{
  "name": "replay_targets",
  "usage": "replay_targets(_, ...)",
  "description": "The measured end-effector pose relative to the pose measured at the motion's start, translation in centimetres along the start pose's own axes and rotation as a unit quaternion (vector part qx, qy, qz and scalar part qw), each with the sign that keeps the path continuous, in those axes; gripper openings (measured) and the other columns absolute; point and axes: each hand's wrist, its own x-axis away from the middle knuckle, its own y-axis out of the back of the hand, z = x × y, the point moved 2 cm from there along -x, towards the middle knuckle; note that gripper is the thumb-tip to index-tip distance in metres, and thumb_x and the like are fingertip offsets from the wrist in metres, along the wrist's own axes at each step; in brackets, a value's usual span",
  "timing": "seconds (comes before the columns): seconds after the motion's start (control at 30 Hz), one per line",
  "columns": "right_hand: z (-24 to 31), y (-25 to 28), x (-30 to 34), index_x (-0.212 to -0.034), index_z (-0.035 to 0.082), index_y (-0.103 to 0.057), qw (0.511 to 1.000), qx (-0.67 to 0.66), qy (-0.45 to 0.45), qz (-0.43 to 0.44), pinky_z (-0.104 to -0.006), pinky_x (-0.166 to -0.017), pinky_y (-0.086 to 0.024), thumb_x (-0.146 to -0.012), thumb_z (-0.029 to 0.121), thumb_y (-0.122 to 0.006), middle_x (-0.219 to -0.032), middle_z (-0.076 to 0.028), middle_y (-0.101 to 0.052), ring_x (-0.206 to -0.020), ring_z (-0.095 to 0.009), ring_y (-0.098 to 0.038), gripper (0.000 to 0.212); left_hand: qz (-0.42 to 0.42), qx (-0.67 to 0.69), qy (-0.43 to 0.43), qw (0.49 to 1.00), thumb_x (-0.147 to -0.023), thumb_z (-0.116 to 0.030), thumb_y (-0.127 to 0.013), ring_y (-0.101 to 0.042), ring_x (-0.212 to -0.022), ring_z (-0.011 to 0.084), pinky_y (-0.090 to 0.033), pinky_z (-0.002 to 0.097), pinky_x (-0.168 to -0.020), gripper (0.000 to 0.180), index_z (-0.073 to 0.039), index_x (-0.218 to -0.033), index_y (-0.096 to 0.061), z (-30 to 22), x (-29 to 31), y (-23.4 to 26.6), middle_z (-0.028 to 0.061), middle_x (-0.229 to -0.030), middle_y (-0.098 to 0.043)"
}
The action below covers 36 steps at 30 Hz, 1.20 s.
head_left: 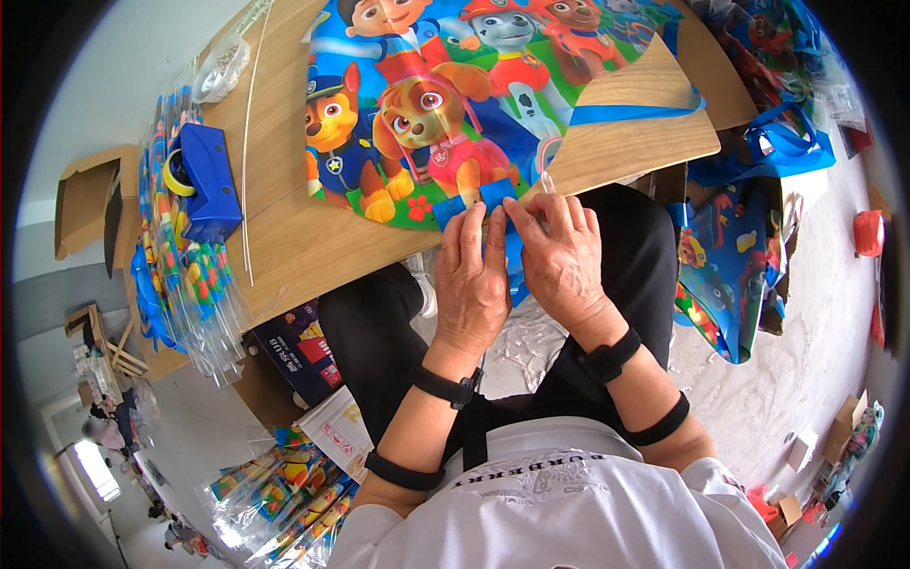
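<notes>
A glossy printed sheet (427, 123) with cartoon dogs lies on the wooden table (275, 237), its curved lower edge toward me. At that edge a blue strip (496, 193) is pinched by the fingertips of both my hands. My left hand (472, 275) grips it from the left, fingers bent and pressed together. Close beside it, my right hand (561, 258) holds the strip with thumb and index finger. More blue material hangs down between the hands. Clear tubing or film (545, 161) lies on the sheet just above my right hand.
To the left stand a blue tape dispenser (210, 180), a white bowl (224, 71) and thin white rods (246, 171). Plastic-wrapped printed bundles (175, 256) hang at the table's left edge. On the right, printed sheets and blue ribbon (787, 142) spill from cardboard boxes.
</notes>
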Motion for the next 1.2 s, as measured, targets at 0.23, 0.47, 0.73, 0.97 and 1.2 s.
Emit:
replay_targets(0.23, -0.1, -0.28, 0.03, -0.112, 0.01, -0.066, 1.0, -0.003, 0.0, -0.007, -0.0369, -0.074, -0.04, -0.072, 0.014, -0.063, -0.1, -0.004, -0.054, -0.094, -0.023, -0.053, 0.04, -0.002, -0.015, 0.02, 1.0, -0.075, -0.004, -0.063, -0.043, -0.112, 0.0359, -0.036, 0.0462, -0.099, 0.062, -0.004, -0.135, -0.049, -0.16, 0.62, -0.17, 0.0162, -0.12, -0.045)
replay_targets(0.47, -0.3, -0.35, 0.05, -0.111, 0.01, -0.066, 1.0, -0.006, 0.002, -0.008, -0.0372, -0.075, -0.04, -0.073, 0.014, -0.063, -0.101, -0.005, -0.055, -0.096, -0.024, -0.053, 0.039, -0.014, -0.046, 0.014, 0.999, -0.079, -0.006, -0.061, -0.046, -0.111, 0.0284, -0.039, 0.0408, -0.089, 0.055, -0.004, -0.133, -0.052, -0.35, 0.52, -0.05, 0.0095, -0.122, -0.045)
replay_targets(0.73, -0.13, -0.2, 0.06, -0.113, 0.008, -0.065, 1.0, -0.005, 0.008, -0.006, -0.0375, -0.075, -0.04, -0.073, 0.014, -0.063, -0.1, -0.005, -0.055, -0.094, -0.024, -0.053, 0.041, 0.0, -0.049, 0.018, 0.999, -0.078, -0.006, -0.061, -0.045, -0.111, 0.029, -0.04, 0.0407, -0.088, 0.056, -0.005, -0.134, -0.052, -0.29, 0.49, 0.06, 0.0098, -0.123, -0.046)
replay_targets(0.97, -0.2, -0.4, 0.21, -0.114, 0.007, -0.063, 1.0, -0.006, 0.017, -0.016, -0.0371, -0.075, -0.04, -0.072, 0.013, -0.063, -0.098, -0.004, -0.056, -0.092, -0.024, -0.054, 0.043, -0.005, -0.051, 0.017, 0.999, -0.078, -0.006, -0.061, -0.045, -0.111, 0.0285, -0.04, 0.0404, -0.087, 0.056, -0.006, -0.133, -0.052, -0.3, 0.44, -0.01, 0.0096, -0.124, -0.046)
replay_targets(1.2, -0.17, -0.4, 0.19, -0.115, 0.006, -0.063, 1.0, -0.008, 0.014, -0.022, -0.037, -0.075, -0.041, -0.071, 0.013, -0.063, -0.097, -0.004, -0.056, -0.091, -0.023, -0.054, 0.045, 0.0, -0.026, 0.019, 0.999, -0.073, -0.002, -0.062, -0.044, -0.111, 0.0354, -0.037, 0.0453, -0.098, 0.062, -0.005, -0.134, -0.05, -0.26, 0.46, -0.15, 0.0151, -0.12, -0.046)
